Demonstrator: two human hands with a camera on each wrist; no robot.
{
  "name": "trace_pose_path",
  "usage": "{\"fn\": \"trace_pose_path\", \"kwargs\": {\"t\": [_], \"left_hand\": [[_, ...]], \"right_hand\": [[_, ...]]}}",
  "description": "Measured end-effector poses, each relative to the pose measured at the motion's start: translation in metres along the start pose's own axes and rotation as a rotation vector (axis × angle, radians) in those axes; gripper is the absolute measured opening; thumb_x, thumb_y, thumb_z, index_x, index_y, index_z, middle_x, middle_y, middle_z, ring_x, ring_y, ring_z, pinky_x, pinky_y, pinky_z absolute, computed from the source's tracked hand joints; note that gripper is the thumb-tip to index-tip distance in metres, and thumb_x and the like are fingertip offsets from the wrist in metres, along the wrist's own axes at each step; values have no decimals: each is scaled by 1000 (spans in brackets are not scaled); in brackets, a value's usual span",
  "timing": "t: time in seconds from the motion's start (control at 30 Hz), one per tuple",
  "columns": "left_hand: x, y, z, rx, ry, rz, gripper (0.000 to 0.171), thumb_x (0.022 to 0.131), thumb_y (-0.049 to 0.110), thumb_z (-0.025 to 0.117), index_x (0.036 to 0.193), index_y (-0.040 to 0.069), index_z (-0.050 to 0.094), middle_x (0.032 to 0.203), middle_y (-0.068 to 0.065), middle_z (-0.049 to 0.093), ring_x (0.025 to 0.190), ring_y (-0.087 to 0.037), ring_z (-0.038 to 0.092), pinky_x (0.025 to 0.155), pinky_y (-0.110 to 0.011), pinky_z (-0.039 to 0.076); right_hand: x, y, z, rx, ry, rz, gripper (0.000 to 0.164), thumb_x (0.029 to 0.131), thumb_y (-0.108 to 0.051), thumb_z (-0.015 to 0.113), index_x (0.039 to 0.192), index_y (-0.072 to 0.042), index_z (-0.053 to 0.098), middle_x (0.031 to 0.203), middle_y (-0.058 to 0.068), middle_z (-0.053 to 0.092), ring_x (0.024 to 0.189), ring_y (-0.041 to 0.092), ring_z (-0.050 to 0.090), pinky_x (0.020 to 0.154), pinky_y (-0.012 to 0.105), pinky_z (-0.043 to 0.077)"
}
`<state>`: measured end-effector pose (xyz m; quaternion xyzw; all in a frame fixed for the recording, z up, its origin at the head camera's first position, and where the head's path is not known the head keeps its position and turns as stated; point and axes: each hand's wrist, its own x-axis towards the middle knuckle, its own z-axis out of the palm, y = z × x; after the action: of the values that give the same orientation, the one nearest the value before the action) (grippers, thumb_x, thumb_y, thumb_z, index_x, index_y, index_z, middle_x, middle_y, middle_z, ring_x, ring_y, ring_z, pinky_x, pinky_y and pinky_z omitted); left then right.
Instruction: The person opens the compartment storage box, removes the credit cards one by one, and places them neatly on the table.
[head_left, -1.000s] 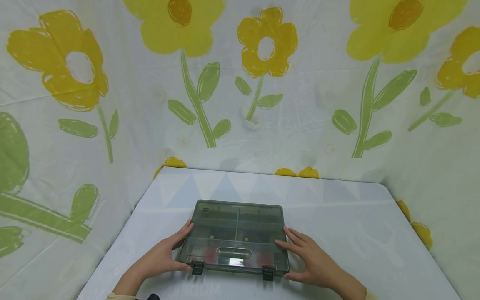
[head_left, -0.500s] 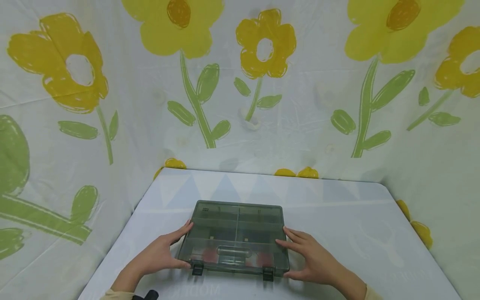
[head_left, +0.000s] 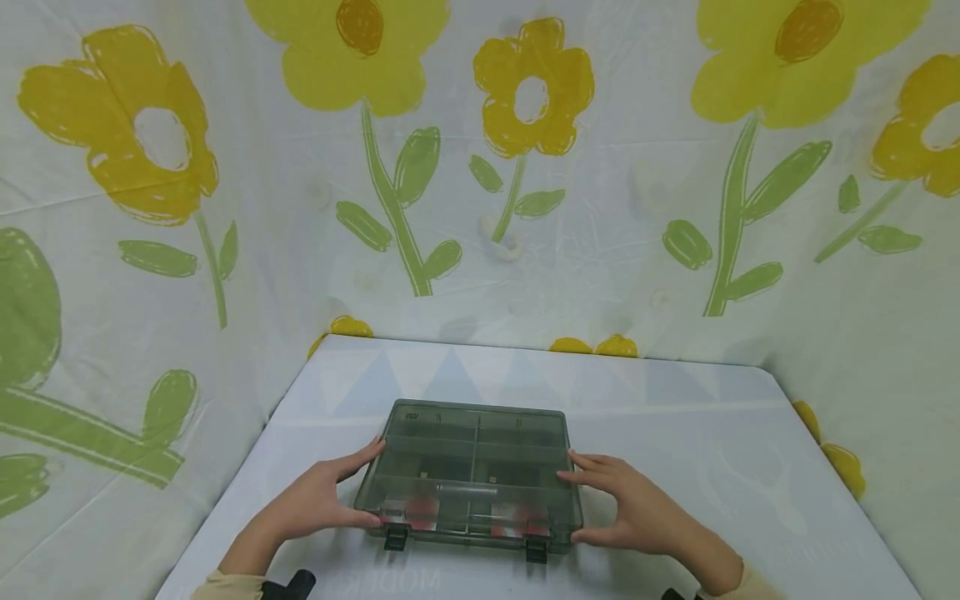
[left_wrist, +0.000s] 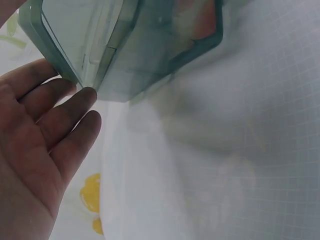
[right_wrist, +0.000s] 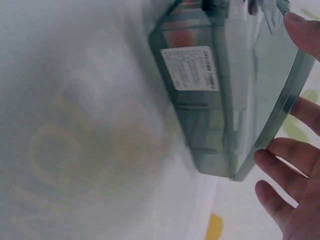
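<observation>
A translucent grey-green plastic storage box (head_left: 474, 537) sits on the table in the head view, its near side toward me. Its hinged lid (head_left: 472, 458) is raised a little at the front, and a narrow wedge shows between lid and body in both wrist views. My left hand (head_left: 315, 500) grips the lid's left edge, thumb at the front corner and fingers farther back. On the opposite edge, my right hand (head_left: 630, 504) holds the lid the same way. Reddish contents (head_left: 422, 510) show dimly through the plastic; their kind is unclear.
Two dark latches (head_left: 395, 537) hang at the box's front. A white printed label (right_wrist: 190, 68) is on its right side. The pale patterned table (head_left: 675, 450) is enclosed by flower-print curtains (head_left: 615, 208).
The lid's front edge has risen slightly, with both thumbs moving up along with it. Reflections on the lid have shifted, and the red contents show more clearly. The body stays in place.
</observation>
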<state>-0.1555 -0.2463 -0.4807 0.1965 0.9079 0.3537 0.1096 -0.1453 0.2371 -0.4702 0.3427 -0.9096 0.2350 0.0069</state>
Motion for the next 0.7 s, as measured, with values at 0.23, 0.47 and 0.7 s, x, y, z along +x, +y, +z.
{"fn": "trace_pose_path", "kwargs": {"t": [0.23, 0.47, 0.7], "left_hand": [[1, 2, -10, -38, 6, -3, 99, 78, 50, 86, 158, 16, 39, 159, -10, 40, 139, -44, 44, 104, -67, 46], [3, 6, -21, -28, 42, 14, 87, 83, 46, 83, 156, 15, 45, 154, -12, 48, 139, -44, 46, 105, -66, 46], [6, 13, -29, -18, 112, 48, 71, 91, 37, 78, 152, 13, 50, 150, -12, 52, 134, -41, 52, 104, -63, 48]], "right_hand": [[6, -1, -13, 0, 15, -5, 64, 85, -62, 74, 138, -27, 65, 147, 8, 57, 129, 31, 56, 92, 61, 55], [15, -4, -31, 34, -1, 34, 57, 87, -58, 76, 134, -26, 69, 141, 5, 63, 126, 36, 59, 93, 65, 54], [24, -4, -47, 52, 24, 19, 49, 87, -51, 78, 129, -25, 72, 130, -3, 70, 122, 36, 63, 94, 63, 54]]}}
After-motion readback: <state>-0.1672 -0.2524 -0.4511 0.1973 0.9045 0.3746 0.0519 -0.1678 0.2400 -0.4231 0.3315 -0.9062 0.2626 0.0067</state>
